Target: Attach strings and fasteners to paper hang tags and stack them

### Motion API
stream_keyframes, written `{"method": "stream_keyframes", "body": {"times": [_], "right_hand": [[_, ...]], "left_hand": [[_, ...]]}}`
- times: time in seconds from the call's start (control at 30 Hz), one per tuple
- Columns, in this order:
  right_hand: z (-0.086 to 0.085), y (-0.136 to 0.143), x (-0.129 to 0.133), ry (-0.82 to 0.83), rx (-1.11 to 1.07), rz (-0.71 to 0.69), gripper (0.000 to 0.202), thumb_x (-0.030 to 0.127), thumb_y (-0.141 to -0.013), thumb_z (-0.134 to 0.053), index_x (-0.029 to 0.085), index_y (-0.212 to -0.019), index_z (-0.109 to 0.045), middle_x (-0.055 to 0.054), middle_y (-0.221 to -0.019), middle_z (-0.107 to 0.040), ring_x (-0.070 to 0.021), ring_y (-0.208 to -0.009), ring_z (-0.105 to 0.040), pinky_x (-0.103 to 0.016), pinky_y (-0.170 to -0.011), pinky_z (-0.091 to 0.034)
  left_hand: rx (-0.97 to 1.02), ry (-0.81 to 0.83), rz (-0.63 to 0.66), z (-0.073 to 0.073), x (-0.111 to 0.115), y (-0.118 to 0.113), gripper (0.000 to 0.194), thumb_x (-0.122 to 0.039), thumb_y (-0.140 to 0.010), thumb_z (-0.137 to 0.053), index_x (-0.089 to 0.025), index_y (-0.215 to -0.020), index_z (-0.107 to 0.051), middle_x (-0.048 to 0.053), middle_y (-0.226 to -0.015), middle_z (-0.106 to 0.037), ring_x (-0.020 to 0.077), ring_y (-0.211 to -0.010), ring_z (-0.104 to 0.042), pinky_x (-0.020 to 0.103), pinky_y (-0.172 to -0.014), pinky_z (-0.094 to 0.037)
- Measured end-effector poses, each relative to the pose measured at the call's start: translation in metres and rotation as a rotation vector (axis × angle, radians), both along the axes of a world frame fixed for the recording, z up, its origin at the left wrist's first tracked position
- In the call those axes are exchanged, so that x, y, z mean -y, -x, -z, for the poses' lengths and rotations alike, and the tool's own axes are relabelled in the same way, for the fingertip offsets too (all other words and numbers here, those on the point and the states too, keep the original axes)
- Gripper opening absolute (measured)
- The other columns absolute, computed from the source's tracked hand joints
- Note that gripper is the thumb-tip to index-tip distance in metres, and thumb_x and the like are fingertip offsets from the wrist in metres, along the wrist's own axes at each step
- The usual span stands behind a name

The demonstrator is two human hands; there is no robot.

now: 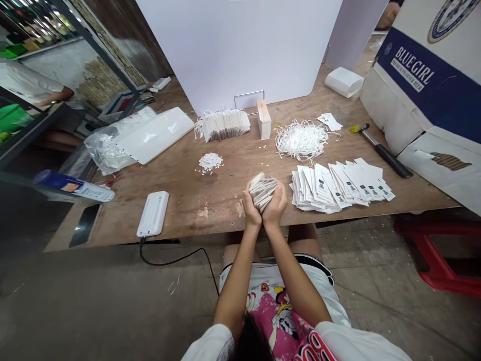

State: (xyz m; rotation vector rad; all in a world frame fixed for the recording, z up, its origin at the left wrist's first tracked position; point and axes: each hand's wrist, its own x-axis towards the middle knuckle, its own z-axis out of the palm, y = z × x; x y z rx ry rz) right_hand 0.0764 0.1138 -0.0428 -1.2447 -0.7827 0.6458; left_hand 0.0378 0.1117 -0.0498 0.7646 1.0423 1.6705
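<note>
Between my left hand (251,206) and my right hand (275,204) is a bunch of white paper tags (262,190), cupped from both sides near the table's front edge. To the right of my hands lies a spread pile of white printed tags (334,185). Behind that is a tangled heap of white strings (301,140). A row of stacked tags with strings (226,124) stands farther back, beside a small upright box (263,120). Small white pieces (211,161) are heaped to the left of my hands.
A white power bank (153,213) with a black cable, a phone (85,225) and a blue-white spray can (75,186) lie at left, near plastic bags (139,135). A hammer (387,153) and large carton (424,95) are at right. A red stool (443,255) stands below. Another person's arm (56,95) shows far left.
</note>
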Motion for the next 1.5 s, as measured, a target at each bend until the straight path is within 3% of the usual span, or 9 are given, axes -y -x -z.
{"method": "stream_keyframes", "body": {"times": [0.13,0.43,0.63,0.8,1.0,1.17,1.37,1.5], "right_hand": [[-0.002,0.002,-0.005,0.032,-0.013,0.031,0.045,0.047,-0.096,-0.029,0.015,-0.099,-0.061,-0.008,-0.089,-0.067,-0.018,-0.083,-0.062,-0.033,-0.081,-0.047],[0.001,-0.001,0.002,-0.021,-0.06,-0.031,0.048,0.046,-0.096,-0.03,0.014,-0.098,-0.066,-0.011,-0.1,-0.07,-0.0197,-0.093,-0.064,-0.034,-0.086,-0.048],[0.002,-0.004,-0.002,-0.042,-0.091,-0.034,0.048,0.047,-0.096,-0.029,0.014,-0.114,-0.059,-0.012,-0.108,-0.068,-0.0198,-0.102,-0.064,-0.036,-0.091,-0.047],[0.008,-0.008,0.0,-0.039,-0.085,-0.049,0.05,0.049,-0.095,-0.031,0.014,-0.103,-0.066,-0.011,-0.105,-0.069,-0.0208,-0.1,-0.064,-0.038,-0.093,-0.047],[0.012,-0.011,-0.001,-0.022,-0.101,-0.104,0.056,0.052,-0.095,-0.029,0.013,-0.11,-0.067,-0.012,-0.106,-0.07,-0.0215,-0.099,-0.066,-0.039,-0.09,-0.049],[0.015,-0.012,0.004,-0.031,-0.11,-0.151,0.057,0.053,-0.095,-0.031,0.012,-0.115,-0.066,-0.014,-0.116,-0.068,-0.0223,-0.108,-0.063,-0.041,-0.097,-0.046],[0.014,-0.015,0.002,-0.052,-0.186,-0.131,0.056,0.052,-0.094,-0.032,0.013,-0.125,-0.058,-0.013,-0.114,-0.068,-0.0214,-0.106,-0.064,-0.041,-0.095,-0.047],[0.012,-0.016,-0.005,-0.027,-0.222,-0.089,0.055,0.053,-0.093,-0.033,0.013,-0.108,-0.067,-0.012,-0.106,-0.071,-0.0206,-0.099,-0.065,-0.038,-0.091,-0.048]], "left_hand": [[-0.028,-0.046,0.016,-0.002,0.005,-0.002,0.063,-0.072,-0.085,-0.035,-0.019,-0.103,-0.067,0.009,-0.11,-0.07,0.0244,-0.109,-0.063,0.038,-0.102,-0.045],[-0.056,-0.042,-0.021,0.003,0.003,-0.001,0.062,-0.069,-0.087,-0.033,-0.019,-0.105,-0.065,0.009,-0.11,-0.068,0.024,-0.106,-0.063,0.039,-0.098,-0.047],[-0.069,-0.056,0.022,0.002,0.006,-0.007,0.064,-0.069,-0.088,-0.031,-0.019,-0.114,-0.062,0.011,-0.117,-0.066,0.0254,-0.112,-0.061,0.04,-0.102,-0.045],[-0.05,-0.104,0.041,-0.002,0.006,-0.009,0.061,-0.068,-0.089,-0.031,-0.02,-0.108,-0.063,0.009,-0.112,-0.068,0.0235,-0.105,-0.064,0.038,-0.097,-0.047],[-0.016,-0.086,0.069,0.0,0.003,-0.011,0.063,-0.07,-0.086,-0.033,-0.02,-0.112,-0.06,0.01,-0.112,-0.067,0.025,-0.107,-0.063,0.039,-0.097,-0.048],[-0.06,-0.072,0.052,0.0,0.004,-0.01,0.065,-0.073,-0.085,-0.034,-0.02,-0.109,-0.063,0.01,-0.111,-0.068,0.0247,-0.106,-0.064,0.037,-0.096,-0.048],[-0.076,-0.122,0.058,-0.001,0.005,-0.011,0.062,-0.069,-0.088,-0.033,-0.021,-0.113,-0.062,0.009,-0.109,-0.068,0.0239,-0.102,-0.065,0.038,-0.094,-0.049],[-0.108,-0.157,0.129,0.003,0.005,-0.012,0.059,-0.065,-0.091,-0.03,-0.021,-0.111,-0.063,0.008,-0.111,-0.067,0.0234,-0.105,-0.063,0.037,-0.097,-0.046]]}}
